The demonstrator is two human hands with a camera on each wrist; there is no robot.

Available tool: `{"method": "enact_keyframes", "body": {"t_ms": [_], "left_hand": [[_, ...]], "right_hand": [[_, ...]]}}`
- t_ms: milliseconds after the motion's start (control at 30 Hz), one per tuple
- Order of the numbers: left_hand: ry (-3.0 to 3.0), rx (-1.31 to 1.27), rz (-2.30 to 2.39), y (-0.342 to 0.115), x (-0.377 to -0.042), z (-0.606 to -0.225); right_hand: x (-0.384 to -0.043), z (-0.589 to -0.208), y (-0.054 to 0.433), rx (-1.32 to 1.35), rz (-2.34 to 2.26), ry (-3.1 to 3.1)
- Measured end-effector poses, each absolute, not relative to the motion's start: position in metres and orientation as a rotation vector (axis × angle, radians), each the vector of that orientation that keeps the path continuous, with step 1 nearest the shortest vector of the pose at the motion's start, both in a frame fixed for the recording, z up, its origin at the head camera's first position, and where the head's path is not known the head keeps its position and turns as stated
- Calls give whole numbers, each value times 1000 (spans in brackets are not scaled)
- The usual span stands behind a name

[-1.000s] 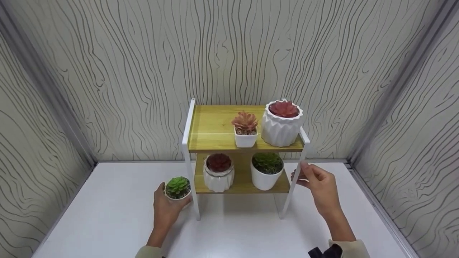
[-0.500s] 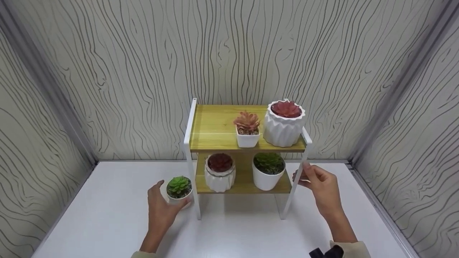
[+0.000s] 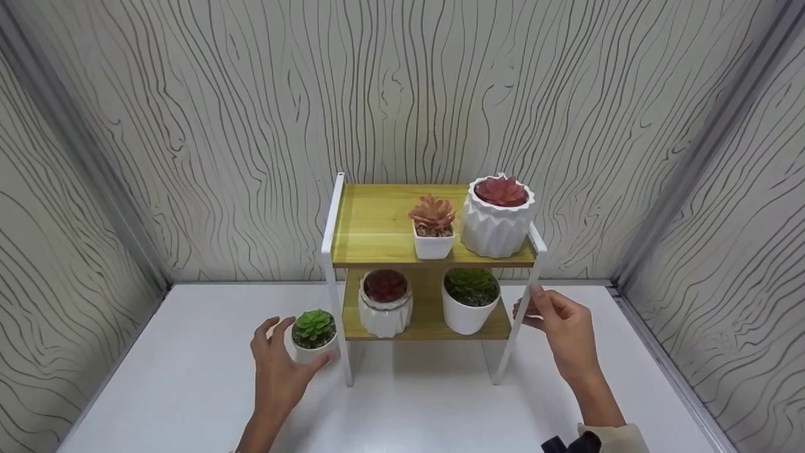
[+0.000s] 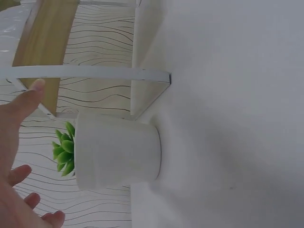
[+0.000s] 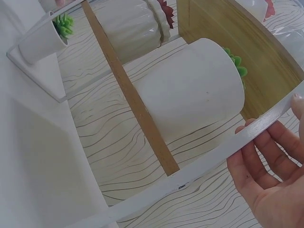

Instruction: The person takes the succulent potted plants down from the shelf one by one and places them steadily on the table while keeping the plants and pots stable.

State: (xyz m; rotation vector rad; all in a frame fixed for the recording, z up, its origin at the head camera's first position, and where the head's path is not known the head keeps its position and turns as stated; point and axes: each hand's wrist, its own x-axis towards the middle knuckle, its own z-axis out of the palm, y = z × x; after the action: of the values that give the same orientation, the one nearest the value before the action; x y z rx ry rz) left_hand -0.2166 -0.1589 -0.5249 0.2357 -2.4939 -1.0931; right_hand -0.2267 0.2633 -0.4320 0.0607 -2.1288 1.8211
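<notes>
A small green succulent in a round white pot (image 3: pixel 315 352) stands upright on the table, left of a two-tier wooden shelf (image 3: pixel 371 233) with a white metal frame. My left hand (image 3: pixel 277 370) is spread around this pot, thumb near its front and fingers at its far left. In the left wrist view the fingers hang above the pot (image 4: pixel 118 154), apart from its wall. My right hand (image 3: pixel 569 333) pinches the shelf's front right leg (image 5: pixel 228 145), thumb on one side and fingers on the other.
On the top tier stand a pink succulent in a square pot (image 3: pixel 434 245) and a red one in a large ridged pot (image 3: pixel 497 226). Below are a dark red succulent's pot (image 3: pixel 385 318) and a green one's white pot (image 3: pixel 466 314). A patterned wall (image 3: pixel 251 126) rises behind.
My left hand has loosened from the green succulent's pot and drawn back left, fingers spreading. That pot now stands on its own beside the shelf leg. The right hand keeps its place.
</notes>
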Motion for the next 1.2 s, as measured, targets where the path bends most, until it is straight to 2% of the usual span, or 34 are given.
{"method": "enact_keyframes", "body": {"t_ms": [1200], "left_hand": [[-2233,-38,-1050,-135,-172,-452]], "right_hand": [[-227,-433,265,25,1825,-2166]]}}
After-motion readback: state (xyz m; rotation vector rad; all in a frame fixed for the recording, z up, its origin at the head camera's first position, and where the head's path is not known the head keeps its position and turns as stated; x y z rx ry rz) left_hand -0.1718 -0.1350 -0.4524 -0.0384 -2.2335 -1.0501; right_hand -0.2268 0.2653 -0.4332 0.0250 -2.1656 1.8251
